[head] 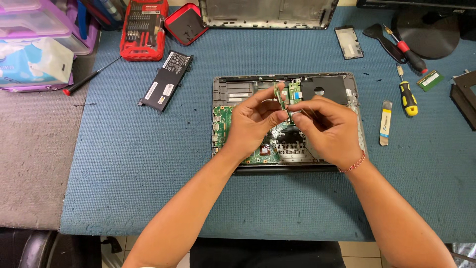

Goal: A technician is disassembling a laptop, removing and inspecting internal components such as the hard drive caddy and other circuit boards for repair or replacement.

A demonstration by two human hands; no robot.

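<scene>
An opened laptop base (220,84) with a green circuit board lies on a blue mat (134,164). Above its middle, my left hand (250,124) and my right hand (329,129) meet. Both pinch a small, thin green circuit card (279,97), which stands on edge between my fingertips. My left thumb and forefinger hold its upper part, and my right fingertips grip its lower end. My hands hide much of the board beneath them.
A black battery pack (166,79) lies left of the laptop. A red bit set (144,30) and red case (186,22) sit behind it. Screwdrivers (407,94), a plastic pry tool (385,121), a memory stick (429,80) and a small cover (348,42) lie at right.
</scene>
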